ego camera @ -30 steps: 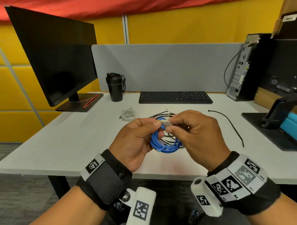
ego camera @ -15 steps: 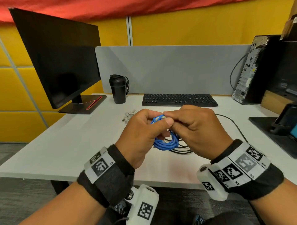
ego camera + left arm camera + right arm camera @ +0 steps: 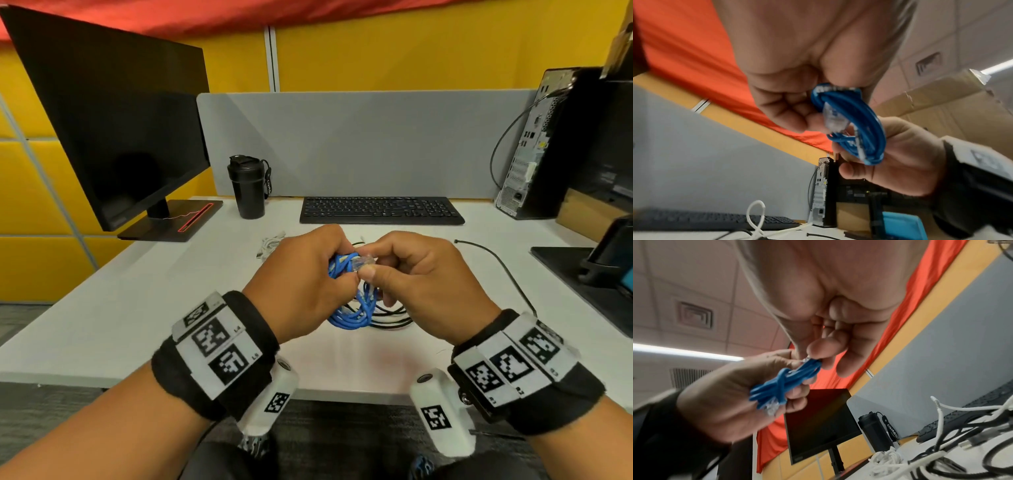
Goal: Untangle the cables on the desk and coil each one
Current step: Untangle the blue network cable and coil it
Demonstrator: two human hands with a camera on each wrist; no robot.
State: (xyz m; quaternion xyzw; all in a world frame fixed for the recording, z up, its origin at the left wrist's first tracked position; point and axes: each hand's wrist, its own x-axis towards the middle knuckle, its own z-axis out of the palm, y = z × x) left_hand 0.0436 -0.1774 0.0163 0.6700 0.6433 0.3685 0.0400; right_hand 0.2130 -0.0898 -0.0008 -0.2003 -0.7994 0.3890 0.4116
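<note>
Both hands worked above counter (image 3: 137, 308): our left hand (image 3: 298, 284) gripped blue cable (image 3: 349, 317) coil, right hand (image 3: 421, 277) pinched clear plug (image 3: 363, 263). We judged best: keep loops tight, tuck plug through, avoid black cables (image 3: 390, 318) beneath.

Free room and obstacles on the bench (image 3: 102, 308). Near-left bench surface: bare, open to a hand from the front edge. Centre: loose black cables (image 3: 387, 317) lie beneath both raised hands; a white cable bundle (image 3: 270, 245) sits just left of them. Rear: keyboard (image 3: 382, 210) and black bottle (image 3: 247, 186) stand before the grey divider panel (image 3: 359, 144). Left rear: monitor (image 3: 113, 120) on its base. Right: computer tower (image 3: 548, 144), dark stand (image 3: 603, 270), and a thin black cable (image 3: 496, 260) crossing the surface.
</note>
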